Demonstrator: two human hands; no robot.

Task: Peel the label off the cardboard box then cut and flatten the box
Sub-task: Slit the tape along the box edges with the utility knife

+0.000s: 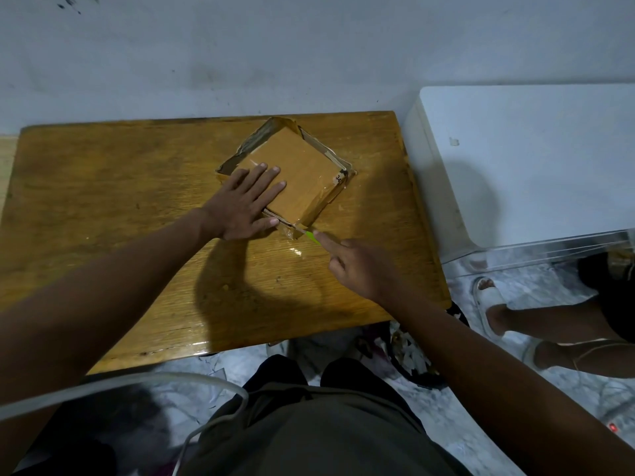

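Note:
A brown cardboard box (302, 176), taped and with torn edges, lies flat and turned like a diamond on the wooden table (120, 201). A small scrap of white label (338, 178) remains near its right corner. My left hand (245, 204) presses flat on the box's near-left part, fingers spread. My right hand (357, 266) grips a green-handled knife (311, 236), index finger stretched along the handle. The blade tip sits at the box's near corner, right beside my left thumb.
A white appliance (515, 159) stands right of the table. Another person's sandalled feet (491, 304) are on the floor at the right. A bin of paper scraps (409, 352) sits below the table's near-right corner. A white cable (137, 379) crosses my lap. The wall is close behind.

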